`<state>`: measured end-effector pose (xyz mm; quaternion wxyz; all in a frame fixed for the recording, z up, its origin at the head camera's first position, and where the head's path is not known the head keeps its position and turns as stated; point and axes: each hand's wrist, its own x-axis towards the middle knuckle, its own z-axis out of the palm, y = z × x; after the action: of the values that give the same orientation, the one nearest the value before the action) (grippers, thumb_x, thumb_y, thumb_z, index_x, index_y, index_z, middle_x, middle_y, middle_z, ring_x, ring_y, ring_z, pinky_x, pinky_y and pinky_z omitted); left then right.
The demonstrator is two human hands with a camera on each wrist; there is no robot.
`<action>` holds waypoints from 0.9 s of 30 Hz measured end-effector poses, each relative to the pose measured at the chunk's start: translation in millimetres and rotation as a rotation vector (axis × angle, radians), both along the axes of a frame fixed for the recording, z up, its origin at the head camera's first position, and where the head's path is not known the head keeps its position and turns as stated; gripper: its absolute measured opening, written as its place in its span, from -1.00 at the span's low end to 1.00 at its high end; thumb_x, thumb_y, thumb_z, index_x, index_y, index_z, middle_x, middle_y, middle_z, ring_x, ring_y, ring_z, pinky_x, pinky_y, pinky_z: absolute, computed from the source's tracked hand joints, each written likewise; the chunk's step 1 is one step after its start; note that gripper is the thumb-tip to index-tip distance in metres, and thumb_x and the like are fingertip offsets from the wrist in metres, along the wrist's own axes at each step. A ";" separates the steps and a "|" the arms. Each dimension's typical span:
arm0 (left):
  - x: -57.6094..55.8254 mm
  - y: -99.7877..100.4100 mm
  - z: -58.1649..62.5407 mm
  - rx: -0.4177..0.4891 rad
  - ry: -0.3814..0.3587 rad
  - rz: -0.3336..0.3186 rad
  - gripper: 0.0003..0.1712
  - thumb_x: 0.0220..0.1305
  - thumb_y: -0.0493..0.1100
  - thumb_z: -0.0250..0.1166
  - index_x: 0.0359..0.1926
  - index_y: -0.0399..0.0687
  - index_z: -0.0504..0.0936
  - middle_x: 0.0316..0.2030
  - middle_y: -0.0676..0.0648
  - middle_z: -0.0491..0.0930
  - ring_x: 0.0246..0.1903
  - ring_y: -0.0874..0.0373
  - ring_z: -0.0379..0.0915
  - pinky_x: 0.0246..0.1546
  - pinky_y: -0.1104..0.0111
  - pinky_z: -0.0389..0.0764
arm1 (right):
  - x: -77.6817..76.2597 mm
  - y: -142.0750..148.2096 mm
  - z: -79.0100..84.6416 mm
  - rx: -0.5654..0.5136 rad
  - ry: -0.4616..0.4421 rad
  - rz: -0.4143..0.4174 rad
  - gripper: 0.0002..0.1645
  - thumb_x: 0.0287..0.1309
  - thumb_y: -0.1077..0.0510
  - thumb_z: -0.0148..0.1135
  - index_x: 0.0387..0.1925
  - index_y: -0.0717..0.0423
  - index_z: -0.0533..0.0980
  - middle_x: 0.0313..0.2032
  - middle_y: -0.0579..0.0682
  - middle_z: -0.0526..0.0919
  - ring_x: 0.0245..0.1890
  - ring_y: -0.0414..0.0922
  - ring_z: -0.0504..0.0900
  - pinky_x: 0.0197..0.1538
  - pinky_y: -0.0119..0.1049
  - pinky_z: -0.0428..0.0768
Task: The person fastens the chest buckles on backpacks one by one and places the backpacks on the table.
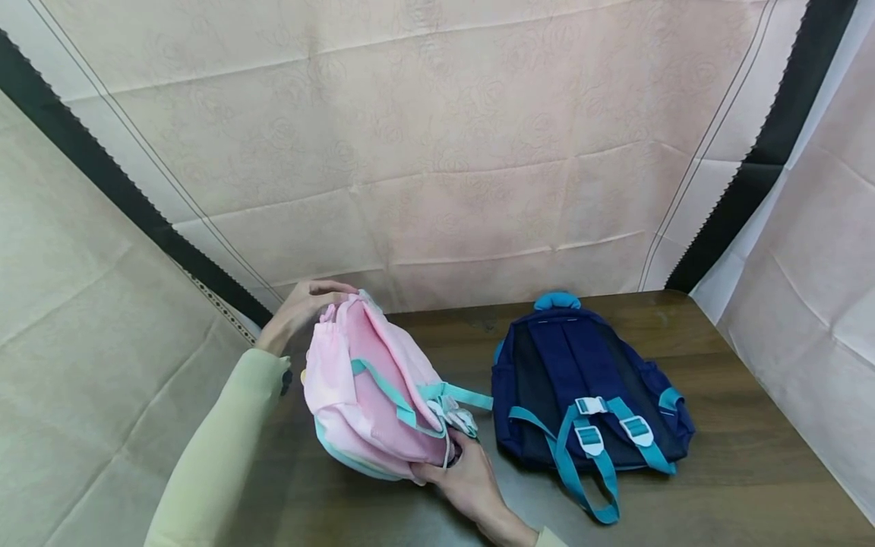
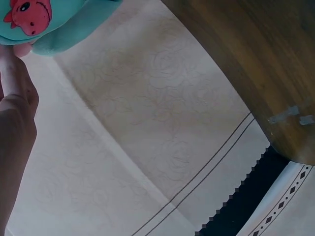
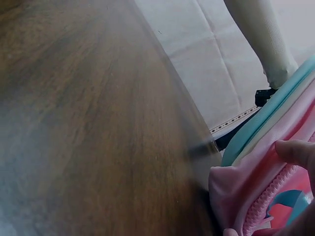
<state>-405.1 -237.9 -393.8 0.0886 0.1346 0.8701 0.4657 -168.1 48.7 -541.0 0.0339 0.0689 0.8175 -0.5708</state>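
Observation:
A small pink backpack with mint straps and trim is held tilted over the table, its strap side turned toward the right. My left hand grips it at the top. At the lower corner, near the bundled strap ends, my right hand holds the fabric between thumb and fingers. In the left wrist view, a red cartoon animal patch shows on the mint front. The right wrist view shows the pink side panel beside the fingers. Part of each hand's fingers is hidden by the bag.
A navy backpack with teal straps and white buckles lies strap side up on the brown wooden table, right of the pink one. Pale patterned cloth with black borders hangs behind and at both sides.

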 end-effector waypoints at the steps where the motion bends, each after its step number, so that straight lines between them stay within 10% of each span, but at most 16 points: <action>1: 0.2 -0.9 -0.6 -0.004 0.004 0.002 -0.43 0.50 0.22 0.30 0.28 -0.04 0.75 0.35 -0.12 0.66 0.22 0.16 0.54 0.26 0.26 0.50 | -0.1 0.0 0.0 -0.005 0.000 0.001 -0.01 -0.16 -0.20 0.77 0.30 0.13 0.64 0.21 0.05 0.76 0.24 0.04 0.67 0.31 0.04 0.65; 27: 7.6 -36.4 -24.0 -0.056 0.006 -0.023 -0.50 0.39 0.09 0.52 0.25 0.01 0.78 0.30 -0.14 0.74 0.14 0.36 0.64 0.15 0.41 0.63 | 1.4 1.1 -8.4 0.176 0.135 -0.106 -0.01 -0.36 -0.11 0.79 0.20 0.19 0.69 0.19 0.28 0.66 0.23 0.24 0.53 0.30 0.19 0.56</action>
<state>-397.5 -274.3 -417.8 0.0951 0.1434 0.8814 0.4399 -166.8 49.9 -549.4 -0.0578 0.0760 0.8600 -0.5013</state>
